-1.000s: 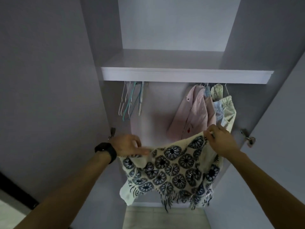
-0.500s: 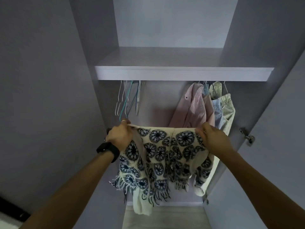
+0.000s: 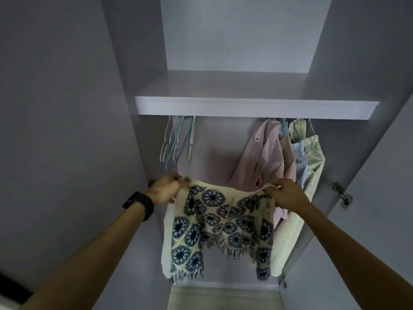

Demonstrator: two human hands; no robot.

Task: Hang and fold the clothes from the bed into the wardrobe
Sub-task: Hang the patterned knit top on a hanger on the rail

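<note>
Cream, fringed shawl (image 3: 220, 222) hung limp and light — left hand (image 3: 166, 191) and right hand (image 3: 288, 194) each pinched a top corner; soft, floppy, probably best gripped there.

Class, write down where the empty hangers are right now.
In the head view, the empty hangers hang on the left under the shelf, just above the left hand, apart from the pink shirt on the right.

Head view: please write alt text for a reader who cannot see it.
The left hand and right hand hold a cream cloth with dark flowers by its top corners, before an open wardrobe. Under its shelf, empty hangers hang at the left, a pink shirt and pale clothes at the right.
</note>
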